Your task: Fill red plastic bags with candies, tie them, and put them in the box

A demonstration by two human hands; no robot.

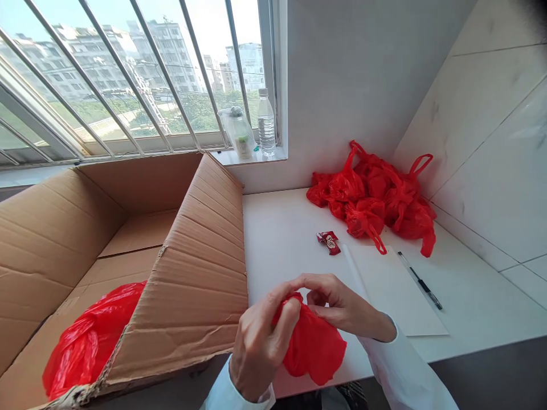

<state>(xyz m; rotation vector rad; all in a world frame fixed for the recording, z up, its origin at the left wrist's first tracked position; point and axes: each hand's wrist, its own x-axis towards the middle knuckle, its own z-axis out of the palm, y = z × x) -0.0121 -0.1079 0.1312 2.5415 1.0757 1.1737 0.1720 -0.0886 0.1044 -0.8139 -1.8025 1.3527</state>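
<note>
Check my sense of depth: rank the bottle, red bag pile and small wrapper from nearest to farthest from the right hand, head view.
1. Small wrapper: on the white table, ahead of the right hand.
2. Red bag pile: farther back, by the wall.
3. Bottle: on the windowsill, back left.

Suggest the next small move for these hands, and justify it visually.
Probably, let the right hand tease at the bunched top of the thin red plastic bag while the left hand steadies it: the left pinches that top, the right's fingertips are close by, and the lower part spreads loosely.
</note>
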